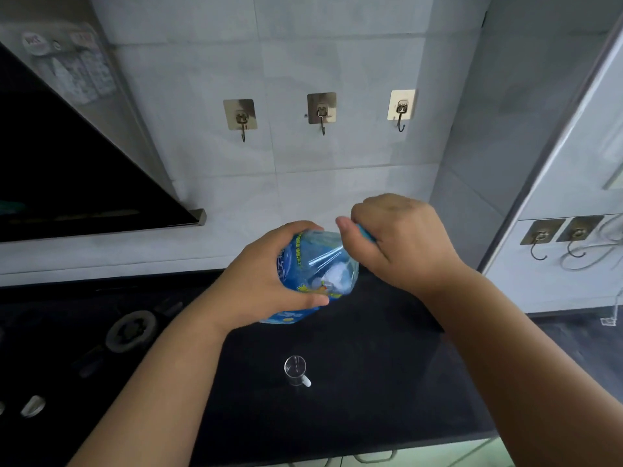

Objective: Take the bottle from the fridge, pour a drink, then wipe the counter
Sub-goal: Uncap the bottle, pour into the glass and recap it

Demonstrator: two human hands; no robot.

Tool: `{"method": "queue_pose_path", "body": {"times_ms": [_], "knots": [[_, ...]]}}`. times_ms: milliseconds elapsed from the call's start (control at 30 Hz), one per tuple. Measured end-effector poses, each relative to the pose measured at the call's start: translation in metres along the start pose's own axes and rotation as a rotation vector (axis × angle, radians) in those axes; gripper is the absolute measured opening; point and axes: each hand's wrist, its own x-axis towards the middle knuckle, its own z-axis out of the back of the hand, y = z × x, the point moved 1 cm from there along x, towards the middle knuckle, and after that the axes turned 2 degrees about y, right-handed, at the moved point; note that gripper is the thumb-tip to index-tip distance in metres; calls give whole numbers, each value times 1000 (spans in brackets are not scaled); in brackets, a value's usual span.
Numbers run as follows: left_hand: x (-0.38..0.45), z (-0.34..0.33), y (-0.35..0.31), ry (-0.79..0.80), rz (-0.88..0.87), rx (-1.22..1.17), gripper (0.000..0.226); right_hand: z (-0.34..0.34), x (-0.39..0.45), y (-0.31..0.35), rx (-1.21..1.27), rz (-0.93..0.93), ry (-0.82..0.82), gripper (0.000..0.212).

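A clear plastic bottle (317, 267) with a blue label is held above the black counter (354, 399), tilted with its top toward the right. My left hand (266, 281) wraps around the bottle's body. My right hand (401, 241) is closed over the bottle's neck and cap, which its fingers hide apart from a sliver of blue. A small clear glass cup (296, 369) with a white handle stands upright on the counter below the bottle, nearer to me.
A gas hob with a burner (129, 332) and knobs (33, 406) fills the left of the counter. A black range hood (67, 170) hangs at the left. Hooks (322, 112) dot the tiled wall; a pale cabinet (573, 197) stands at the right.
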Motion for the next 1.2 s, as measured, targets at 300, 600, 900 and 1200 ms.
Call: {"method": "queue_pose_path", "body": {"times_ms": [300, 600, 900, 1200], "knots": [[8, -8, 18, -163, 51, 123, 83, -7, 4, -3, 264, -363, 396, 38], [10, -7, 30, -198, 83, 214, 82, -16, 0, -14, 535, -273, 436, 24], [17, -8, 34, -191, 86, 291, 85, -17, 5, -16, 677, -432, 355, 26], [20, -15, 32, -162, 88, 279, 84, -15, 8, -23, 490, -525, 374, 16]]}}
